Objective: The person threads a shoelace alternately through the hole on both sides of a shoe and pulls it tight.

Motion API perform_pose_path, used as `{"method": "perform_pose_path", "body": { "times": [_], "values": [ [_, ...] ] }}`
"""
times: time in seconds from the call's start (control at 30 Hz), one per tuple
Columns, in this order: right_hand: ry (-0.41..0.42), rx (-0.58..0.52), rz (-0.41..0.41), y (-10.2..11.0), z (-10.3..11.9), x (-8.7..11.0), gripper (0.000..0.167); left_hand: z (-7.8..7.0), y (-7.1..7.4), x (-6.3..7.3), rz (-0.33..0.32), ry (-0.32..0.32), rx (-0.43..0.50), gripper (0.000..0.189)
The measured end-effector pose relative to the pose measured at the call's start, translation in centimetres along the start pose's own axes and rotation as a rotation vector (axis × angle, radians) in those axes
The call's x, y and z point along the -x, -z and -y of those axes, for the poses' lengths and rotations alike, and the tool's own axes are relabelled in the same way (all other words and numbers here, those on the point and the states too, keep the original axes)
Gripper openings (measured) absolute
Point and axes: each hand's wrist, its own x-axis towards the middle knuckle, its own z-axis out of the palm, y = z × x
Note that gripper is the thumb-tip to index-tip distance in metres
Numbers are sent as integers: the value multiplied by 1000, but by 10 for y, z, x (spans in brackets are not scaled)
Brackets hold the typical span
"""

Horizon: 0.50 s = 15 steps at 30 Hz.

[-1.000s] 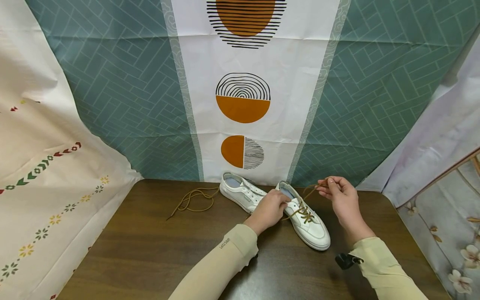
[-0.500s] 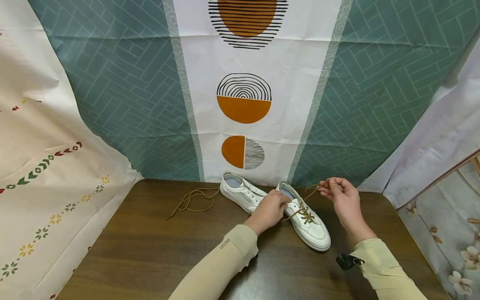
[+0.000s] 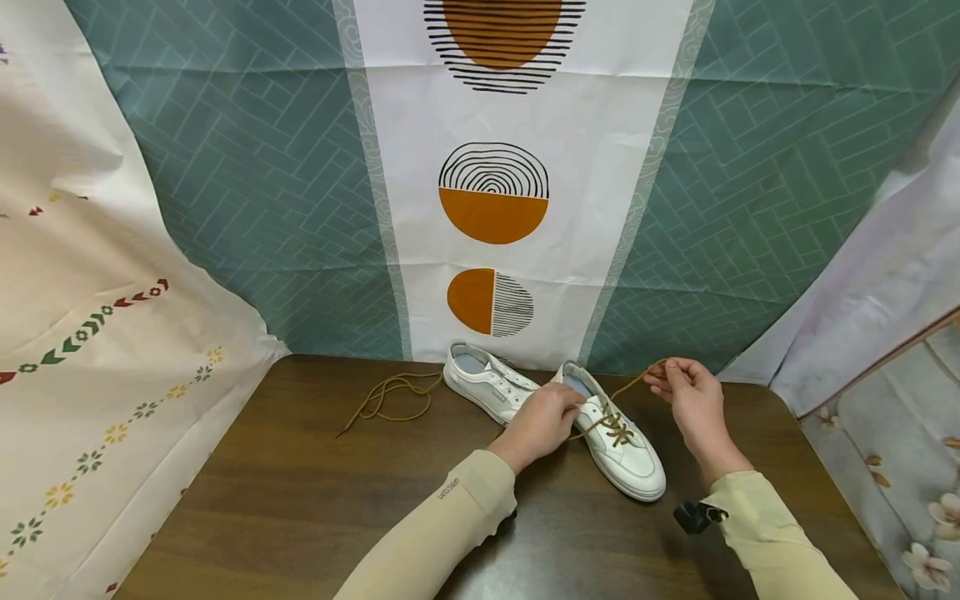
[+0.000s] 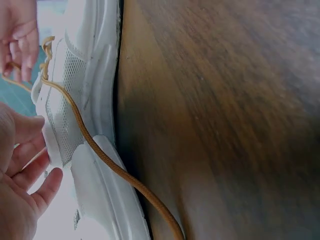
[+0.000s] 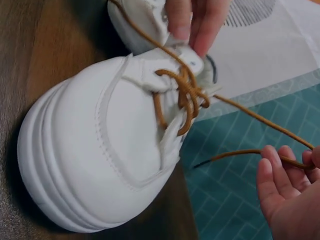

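The lace (image 5: 190, 95) threads the front eyelets of the white shoe (image 3: 630, 462), which stands on its sole, heel near the far edge, toe angled towards the person's right; one strand stretches across open room to the right hand (image 3: 693, 400), whose fingers pinch it, dark tip hanging loose beyond; the other strand crosses the shoe and trails left beneath the left hand (image 3: 543, 417), whose fingers hold the collar, thumb on one side of the rim; left of it sits the other shoe (image 3: 480, 383), its eyelets unlaced; near its heel a loose lace (image 3: 401, 419) loops over the brown surface (image 3: 300, 500); this surface reaches broadly towards the person, rounded at its far corners, patterned cloth (image 3: 315, 317) hanging close behind.
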Motion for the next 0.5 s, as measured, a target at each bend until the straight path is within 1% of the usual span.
{"method": "perform_pose_path", "body": {
  "times": [0.1, 0.2, 0.37, 0.5],
  "values": [
    [-30, 105, -1, 2, -9, -3, 36, 0, 4, 4, -39, -13, 13, 19],
    [-58, 213, 6, 3, -19, -4, 40, 4, 11, 10, -85, 0, 35, 18],
    [-86, 337, 7, 7, -33, 0, 38, 18, 23, 22, -138, 72, 70, 17],
    [-97, 475, 14, 10, -35, 3, 37, 32, 32, 34, -136, 132, 80, 16]
  ]
}}
